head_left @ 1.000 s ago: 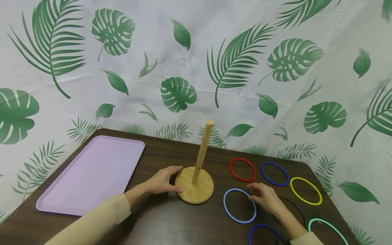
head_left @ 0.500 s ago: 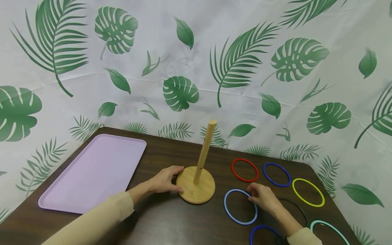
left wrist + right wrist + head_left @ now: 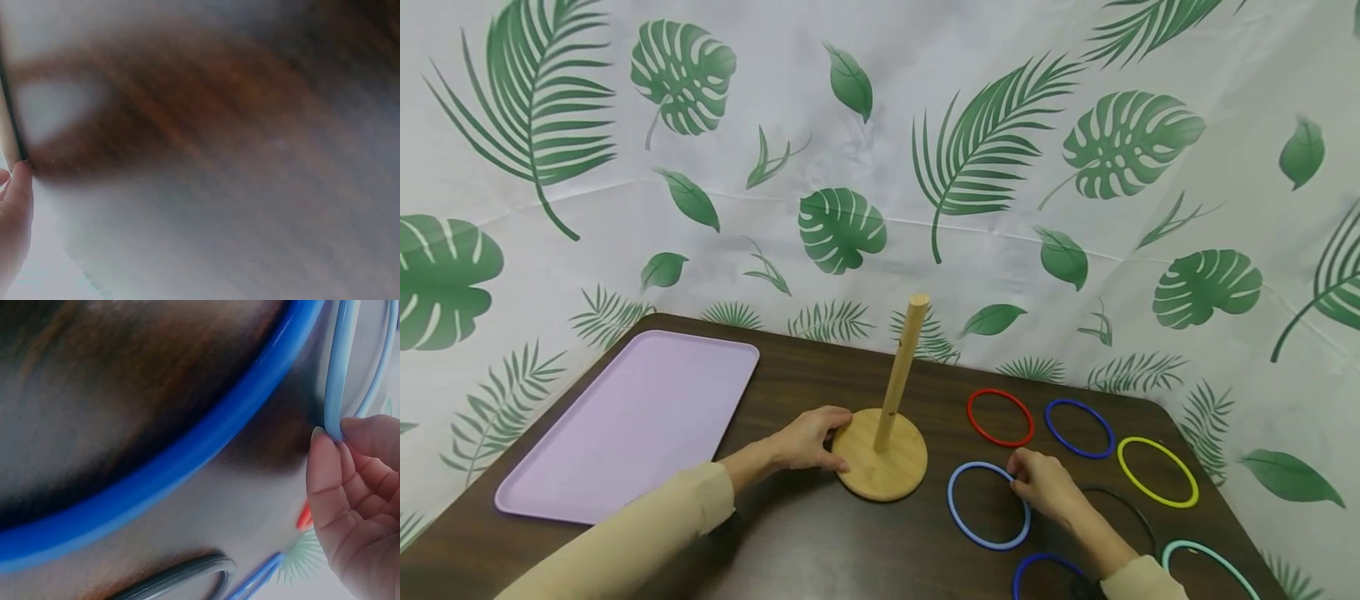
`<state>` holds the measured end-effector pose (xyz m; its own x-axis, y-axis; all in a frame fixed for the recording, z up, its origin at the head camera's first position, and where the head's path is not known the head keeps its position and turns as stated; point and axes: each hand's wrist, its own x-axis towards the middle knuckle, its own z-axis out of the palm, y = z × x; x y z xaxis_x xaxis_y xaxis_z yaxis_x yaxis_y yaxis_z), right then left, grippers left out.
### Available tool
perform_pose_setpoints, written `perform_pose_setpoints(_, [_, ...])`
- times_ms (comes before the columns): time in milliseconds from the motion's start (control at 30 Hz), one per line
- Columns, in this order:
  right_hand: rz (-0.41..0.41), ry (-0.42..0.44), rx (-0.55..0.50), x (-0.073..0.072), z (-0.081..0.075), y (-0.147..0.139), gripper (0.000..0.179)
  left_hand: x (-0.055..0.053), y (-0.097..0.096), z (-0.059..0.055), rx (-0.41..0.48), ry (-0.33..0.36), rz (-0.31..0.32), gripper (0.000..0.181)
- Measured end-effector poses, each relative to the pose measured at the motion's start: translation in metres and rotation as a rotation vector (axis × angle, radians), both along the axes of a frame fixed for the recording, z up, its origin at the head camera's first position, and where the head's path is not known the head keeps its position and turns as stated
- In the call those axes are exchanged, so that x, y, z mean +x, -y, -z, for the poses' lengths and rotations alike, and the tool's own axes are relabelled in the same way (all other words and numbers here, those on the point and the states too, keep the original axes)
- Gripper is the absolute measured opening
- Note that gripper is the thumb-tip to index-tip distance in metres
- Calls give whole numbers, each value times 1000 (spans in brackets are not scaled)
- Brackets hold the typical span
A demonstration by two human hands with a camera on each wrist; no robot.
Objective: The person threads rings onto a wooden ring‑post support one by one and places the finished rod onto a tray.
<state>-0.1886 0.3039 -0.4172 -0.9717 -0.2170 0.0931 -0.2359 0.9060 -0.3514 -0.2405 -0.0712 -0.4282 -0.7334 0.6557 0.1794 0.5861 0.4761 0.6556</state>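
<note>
A wooden stand with a round base (image 3: 901, 475) and an upright peg (image 3: 904, 367) stands mid-table. At the base's left edge my left hand (image 3: 808, 437) holds the rim between thumb and fingers; in the left wrist view a fingertip (image 3: 24, 172) meets the rim. To the right, my right hand (image 3: 1047, 483) pinches the right side of a light blue ring (image 3: 953, 500). The right wrist view shows that ring (image 3: 337, 375) between thumb and fingertip. No ring is on the peg.
Around the right hand lie a red ring (image 3: 972, 417), blue rings (image 3: 1078, 452) (image 3: 212, 440), a yellow ring (image 3: 1187, 502), a black ring (image 3: 1138, 510) and a mint green ring (image 3: 1213, 557). A lilac tray (image 3: 647, 417) lies at left. A leaf-patterned cloth (image 3: 880, 167) hangs behind the table.
The head view has shifted slightly. The right thumb and fingers have come together on the light blue ring's edge; the left hand stays at the base.
</note>
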Motion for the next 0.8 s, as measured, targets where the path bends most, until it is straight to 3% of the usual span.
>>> perform_pose_setpoints(200, [17, 9, -32, 1, -1, -3, 19, -1, -1, 1, -29, 0, 0, 72])
perform_pose_setpoints(433, [47, 90, -205, 2, -9, -8, 12, -2, 0, 2, -42, 2, -3, 72])
perform_pose_setpoints(600, [79, 98, -332, -1, -28, -10, 9, -2, 0, 2, -28, 23, -2, 72])
perform_pose_setpoints(800, [104, 71, -533, -11, -62, -7, 18, -1, 0, 4, 0, 40, -2, 72])
